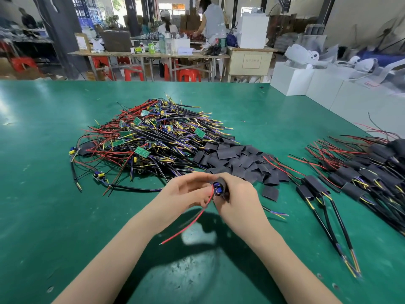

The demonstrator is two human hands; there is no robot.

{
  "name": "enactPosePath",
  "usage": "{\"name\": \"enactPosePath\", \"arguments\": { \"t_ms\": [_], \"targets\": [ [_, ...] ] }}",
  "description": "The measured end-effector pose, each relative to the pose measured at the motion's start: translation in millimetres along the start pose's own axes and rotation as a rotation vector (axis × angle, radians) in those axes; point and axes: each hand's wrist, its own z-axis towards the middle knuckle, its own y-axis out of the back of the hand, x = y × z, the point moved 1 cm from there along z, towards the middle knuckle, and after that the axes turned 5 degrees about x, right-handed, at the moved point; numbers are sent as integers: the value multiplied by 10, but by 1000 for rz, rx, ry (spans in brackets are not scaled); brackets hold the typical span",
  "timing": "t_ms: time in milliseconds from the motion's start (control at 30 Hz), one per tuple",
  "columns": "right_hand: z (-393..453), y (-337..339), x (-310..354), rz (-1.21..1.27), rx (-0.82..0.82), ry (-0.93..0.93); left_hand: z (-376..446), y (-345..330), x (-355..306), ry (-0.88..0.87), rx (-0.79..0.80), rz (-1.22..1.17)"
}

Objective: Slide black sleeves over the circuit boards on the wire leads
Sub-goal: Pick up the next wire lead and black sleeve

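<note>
Gripping a black sleeve (223, 189), the right hand (237, 198) steadies it while the left hand (186, 191) apparently pinches red leads (197, 218), feeding the circuit board (217, 187) inside.

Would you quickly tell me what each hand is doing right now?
Left hand: pinching the thin red wire lead.
Right hand: gripping the black tubular sleeve around the blue-component circuit board.

- A paper sign (251, 60) hangs on the pale cabinet (236, 69) in the background; its print is too small and blurred to read.
- No other text is legible.
</note>
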Motion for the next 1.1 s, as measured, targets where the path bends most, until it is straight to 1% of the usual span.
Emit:
{"name": "enactPosePath", "arguments": {
  "t_ms": [67, 133, 267, 367, 567, 733, 800, 900, 1000, 1067, 1100],
  "targets": [
    [-4, -11, -7, -14, 18, -16, 6, -6, 17, 27, -16, -15],
    [-15, -33, -13, -26, 60, -15, -5, -6, 18, 34, 3, -3],
    [-25, -44, -5, 25, 88, 17, -27, -9, -4, -9, 34, 38],
    [-26, -41, 7, 9, 79, 74, 11, -11, 27, -31, -61, 1],
    [-33, 4, 64, 84, 30, 150, 118, 0, -10, 29, -260, -189],
    [-39, 6, 100, 100, 12, 222, 58, 21, -43, -38, -304, -268],
    [-42, 3, 96, 134, 3, 255, 54, 27, -45, -40, -322, -278],
    [-28, 6, 78, 199, -61, 293, 67, 46, -43, -15, -342, -273],
    [-3, -1, 67, 225, -209, 289, 62, 14, -59, 11, -244, -242],
    [9, 2, 60, 238, -286, 259, 51, 2, -60, -29, -221, -183],
    [14, 9, 56, 227, -303, 243, 49, 8, -64, -68, -244, -130]
  ]
}}
